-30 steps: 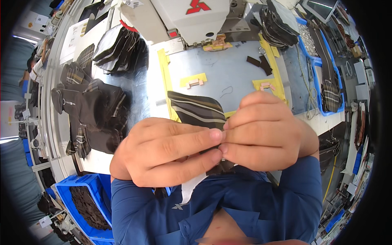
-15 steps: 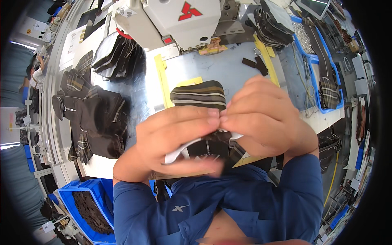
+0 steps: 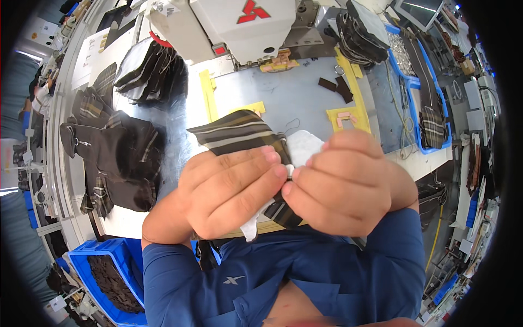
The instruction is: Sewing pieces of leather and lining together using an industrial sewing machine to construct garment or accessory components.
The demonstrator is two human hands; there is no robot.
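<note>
Two narrow pinches, by left hand (image 3: pixel 230 192) and right hand (image 3: pixel 342 188), hold the striped cloth (image 3: pixel 239 133) at six o'clock from the white machine (image 3: pixel 234 34), and even, gentle pressure should keep its edge from slipping.

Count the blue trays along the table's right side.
2: the upper tray, holding metal parts, and the lower tray, nearer the person, holding plaid cloth. Others may be hidden beneath.
</note>
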